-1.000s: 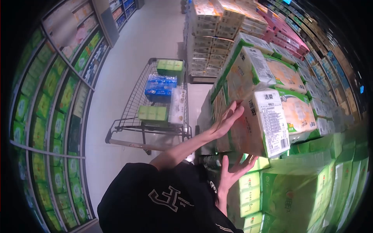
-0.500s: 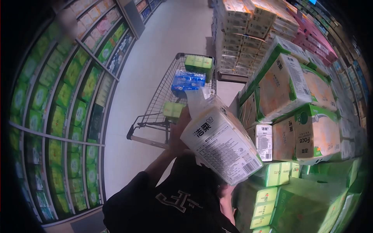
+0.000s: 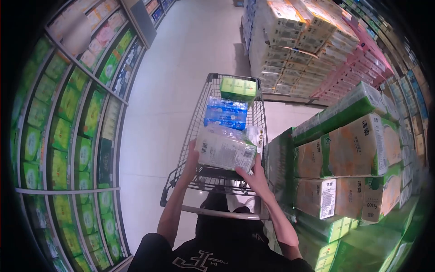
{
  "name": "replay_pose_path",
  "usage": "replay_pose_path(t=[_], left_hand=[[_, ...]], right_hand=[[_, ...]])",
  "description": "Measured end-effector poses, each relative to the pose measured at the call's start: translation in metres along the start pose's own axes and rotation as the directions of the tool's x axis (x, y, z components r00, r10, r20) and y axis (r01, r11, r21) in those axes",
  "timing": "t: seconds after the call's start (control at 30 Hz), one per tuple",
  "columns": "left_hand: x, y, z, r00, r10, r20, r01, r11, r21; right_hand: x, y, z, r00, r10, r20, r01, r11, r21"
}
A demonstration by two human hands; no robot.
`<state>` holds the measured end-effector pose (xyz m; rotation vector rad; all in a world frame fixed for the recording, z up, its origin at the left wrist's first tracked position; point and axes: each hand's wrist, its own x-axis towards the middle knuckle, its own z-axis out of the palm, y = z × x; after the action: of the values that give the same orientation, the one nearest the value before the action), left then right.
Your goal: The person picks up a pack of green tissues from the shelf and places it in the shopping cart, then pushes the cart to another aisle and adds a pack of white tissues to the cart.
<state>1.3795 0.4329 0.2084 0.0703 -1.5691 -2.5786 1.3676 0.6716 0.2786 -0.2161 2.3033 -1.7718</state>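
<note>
A plastic-wrapped pack of tissues, white with printed text and a green edge, is held between my two hands inside the near part of a wire shopping cart. My left hand grips its left side. At its lower right corner, my right hand presses with the thumb on top. Just beyond lies a blue plastic-wrapped pack, with a green tissue pack at the cart's far end. A white item shows partly along the right wall. Whether the held pack rests on anything is hidden.
The cart handle crosses in front of my body. Shelves of green packs line the left. To the right rises a stack of large tissue packs; another stack stands farther ahead. Pale floor runs along the aisle.
The tissue pack has moved left and forward from beside the right stack into the cart, turning level. The cart now appears more central, and both hands are on the pack's sides.
</note>
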Motion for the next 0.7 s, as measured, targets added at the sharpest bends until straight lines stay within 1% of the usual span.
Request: replay_pose_path(t=[0.07, 0.1, 0.13, 0.2, 0.23, 0.27, 0.33, 0.37, 0.4, 0.43, 0.47, 0.5, 0.53, 0.57, 0.6, 0.63, 0.7], left_hand=[[0.03, -0.021, -0.019, 0.995, -0.091, -0.046, 0.1, 0.96, 0.26], [0.045, -0.03, -0.025, 0.989, -0.133, -0.061, 0.145, 0.947, 0.285], [0.054, -0.045, -0.032, 0.988, -0.139, -0.061, 0.151, 0.948, 0.28], [0.068, -0.071, -0.045, 0.978, -0.205, -0.024, 0.2, 0.912, 0.359], [0.07, -0.074, -0.046, 0.977, -0.209, -0.03, 0.207, 0.916, 0.345], [0.072, -0.079, -0.048, 0.974, -0.224, -0.029, 0.22, 0.912, 0.345], [0.066, -0.096, -0.056, 0.976, -0.201, -0.09, 0.22, 0.906, 0.362], [0.064, -0.104, -0.058, 0.971, -0.222, -0.089, 0.239, 0.9, 0.365], [0.064, -0.112, -0.061, 0.942, -0.318, -0.111, 0.336, 0.864, 0.376], [0.065, -0.123, -0.065, 0.904, -0.407, -0.135, 0.426, 0.818, 0.387], [0.067, -0.137, -0.069, 0.902, -0.411, -0.134, 0.429, 0.812, 0.396], [0.068, -0.16, -0.074, 0.897, -0.413, -0.159, 0.44, 0.798, 0.411], [0.068, -0.178, -0.08, 0.891, -0.416, -0.184, 0.453, 0.784, 0.425], [0.069, -0.187, -0.084, 0.904, -0.398, -0.158, 0.426, 0.8, 0.422], [0.07, -0.195, -0.086, 0.9, -0.407, -0.155, 0.432, 0.795, 0.426], [0.072, -0.203, -0.088, 0.901, -0.397, -0.173, 0.431, 0.781, 0.453], [0.077, -0.217, -0.095, 0.899, -0.396, -0.187, 0.435, 0.759, 0.485]], right_hand=[[0.038, 0.034, 0.006, 0.999, 0.002, 0.033, 0.004, 0.982, -0.188], [0.054, 0.051, 0.009, 1.0, -0.003, 0.024, 0.008, 0.983, -0.185], [0.067, 0.071, 0.012, 1.0, 0.003, 0.023, 0.001, 0.982, -0.189], [0.087, 0.111, 0.015, 0.997, 0.068, 0.036, -0.054, 0.953, -0.297], [0.091, 0.12, 0.018, 0.995, 0.084, 0.051, -0.06, 0.928, -0.369], [0.093, 0.13, 0.019, 0.994, 0.099, 0.047, -0.075, 0.928, -0.366], [0.086, 0.126, 0.027, 0.994, 0.108, 0.034, -0.087, 0.925, -0.371], [0.087, 0.123, 0.031, 0.992, 0.125, 0.01, -0.111, 0.915, -0.388], [0.089, 0.132, 0.034, 0.99, 0.139, 0.006, -0.126, 0.916, -0.38], [0.093, 0.147, 0.036, 0.98, 0.2, -0.015, -0.194, 0.928, -0.317], [0.098, 0.162, 0.038, 0.966, 0.255, -0.033, -0.255, 0.934, -0.251], [0.1, 0.172, 0.039, 0.967, 0.254, -0.035, -0.252, 0.912, -0.323], [0.103, 0.187, 0.041, 0.965, 0.259, -0.04, -0.258, 0.913, -0.315], [0.104, 0.206, 0.043, 0.951, 0.298, -0.078, -0.3, 0.841, -0.451], [0.104, 0.221, 0.045, 0.936, 0.332, -0.121, -0.338, 0.745, -0.575], [0.106, 0.23, 0.047, 0.931, 0.341, -0.126, -0.35, 0.744, -0.569], [0.113, 0.248, 0.052, 0.938, 0.299, -0.177, -0.347, 0.771, -0.535]])
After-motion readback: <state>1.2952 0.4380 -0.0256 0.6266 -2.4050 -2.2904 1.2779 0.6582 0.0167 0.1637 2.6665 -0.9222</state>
